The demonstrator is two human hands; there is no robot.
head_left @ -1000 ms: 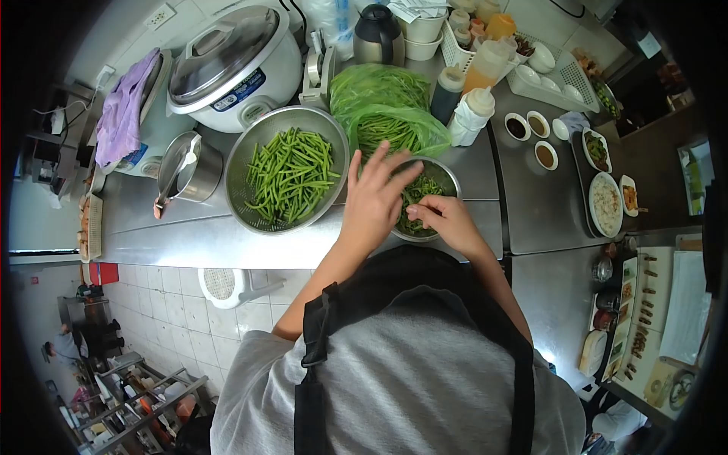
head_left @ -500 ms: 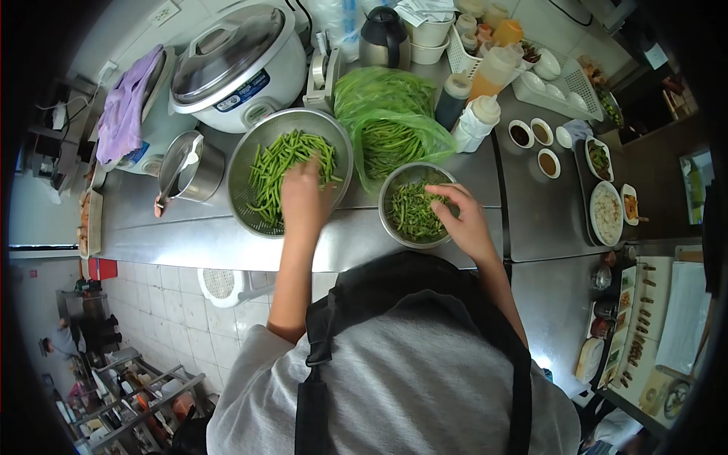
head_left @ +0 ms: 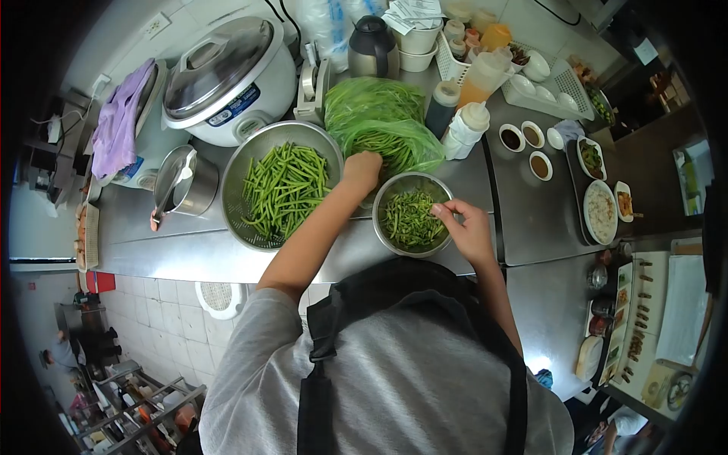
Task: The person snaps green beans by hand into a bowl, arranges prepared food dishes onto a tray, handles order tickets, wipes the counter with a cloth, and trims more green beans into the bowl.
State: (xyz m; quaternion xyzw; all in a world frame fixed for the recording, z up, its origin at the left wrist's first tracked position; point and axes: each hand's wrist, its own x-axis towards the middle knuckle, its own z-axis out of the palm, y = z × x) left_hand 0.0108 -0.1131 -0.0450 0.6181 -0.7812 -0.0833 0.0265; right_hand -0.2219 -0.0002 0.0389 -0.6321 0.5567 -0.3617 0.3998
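Note:
At the mouth of a green plastic bag full of long green beans is my left hand. Its fingers are curled closed against the beans, and whatever is in them is hidden. My right hand is over the right rim of a small metal bowl, thumb and forefinger pinched together; what they hold is too small to make out. Short green bean trimmings lie in that bowl. To the left, a large metal colander holds a heap of green beans.
Behind the colander stand a large rice cooker and a kitchen scale. A metal pot is at the left. Squeeze bottles stand behind the small bowl. Sauce dishes and a plate of rice are at the right.
My left hand has moved right, from above the colander to the bag's mouth. My right hand's fingers have drawn together into a pinch beside the small bowl's rim.

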